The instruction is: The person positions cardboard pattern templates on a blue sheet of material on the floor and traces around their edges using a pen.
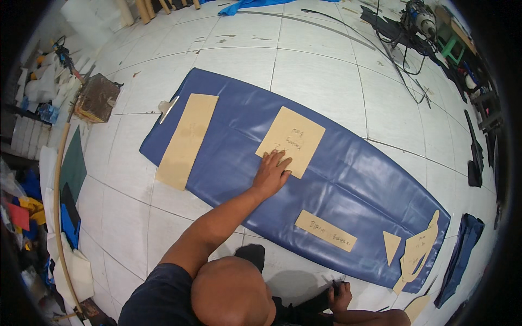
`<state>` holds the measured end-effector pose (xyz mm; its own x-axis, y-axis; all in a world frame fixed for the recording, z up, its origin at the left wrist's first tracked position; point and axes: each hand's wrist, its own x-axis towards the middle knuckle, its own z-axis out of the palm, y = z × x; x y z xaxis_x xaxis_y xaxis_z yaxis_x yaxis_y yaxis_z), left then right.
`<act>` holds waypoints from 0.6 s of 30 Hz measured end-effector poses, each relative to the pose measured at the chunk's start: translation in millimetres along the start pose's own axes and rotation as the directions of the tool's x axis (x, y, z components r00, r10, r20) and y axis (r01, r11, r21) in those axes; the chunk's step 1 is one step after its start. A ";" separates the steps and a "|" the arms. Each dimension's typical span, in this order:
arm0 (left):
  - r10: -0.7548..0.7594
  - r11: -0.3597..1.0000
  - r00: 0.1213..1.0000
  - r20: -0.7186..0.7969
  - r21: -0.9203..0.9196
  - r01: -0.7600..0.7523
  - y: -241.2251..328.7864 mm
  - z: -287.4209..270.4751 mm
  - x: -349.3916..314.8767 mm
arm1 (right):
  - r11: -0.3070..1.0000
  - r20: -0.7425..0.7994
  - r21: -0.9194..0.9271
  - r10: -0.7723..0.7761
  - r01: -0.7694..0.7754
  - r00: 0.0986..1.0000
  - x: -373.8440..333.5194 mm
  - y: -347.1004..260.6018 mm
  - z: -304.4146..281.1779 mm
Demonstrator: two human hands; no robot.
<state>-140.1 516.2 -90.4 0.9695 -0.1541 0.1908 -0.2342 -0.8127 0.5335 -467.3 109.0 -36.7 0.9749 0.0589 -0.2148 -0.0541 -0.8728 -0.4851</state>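
Note:
A long dark-blue vinyl-like sheet (234, 163) lies on the floor in front of me, creased and slightly glossy. My left hand (273, 173) rests flat, fingers spread, on the lower corner of a tan square card template (298, 136) with handwriting on it. At the sheet's left end lies a long tan card strip (187, 142); beside it a metal clip (167, 108) grips the edge. Toward the right are a smaller strip (326, 231), a triangular piece (391, 247) and a curved piece (417, 251). Near the lower edge, my right hand (340, 297) is closed around something small and dark, too unclear to name.
A brown block-like box (98, 98) stands at the left, near a long curved pole (60, 217) and piled scraps. Folded dark-blue material (459, 258) lies at the right. A power tool (421, 20) with loose cables and a green stool (452, 48) are at the far right.

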 end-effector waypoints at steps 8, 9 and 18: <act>-0.001 1.000 1.000 0.003 -0.003 0.001 -0.2 -0.8 0.3 | 1.000 -0.014 -0.004 0.020 -0.020 1.000 -2.1 3.4 3.0; -0.002 1.000 1.000 0.004 -0.003 0.002 -0.4 -1.4 -0.1 | 1.000 -0.011 0.012 0.013 -0.012 1.000 -1.5 2.4 2.1; 0.001 1.000 1.000 0.009 0.011 -0.001 -0.2 -3.8 -0.3 | 0.999 -0.005 -0.006 0.036 -0.036 0.999 -0.5 -1.1 1.5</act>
<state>-140.5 518.6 -87.4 0.9697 -0.1602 0.1843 -0.2348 -0.8189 0.5237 -468.1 110.6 -37.3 0.9734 0.0251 -0.2279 -0.0878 -0.8774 -0.4716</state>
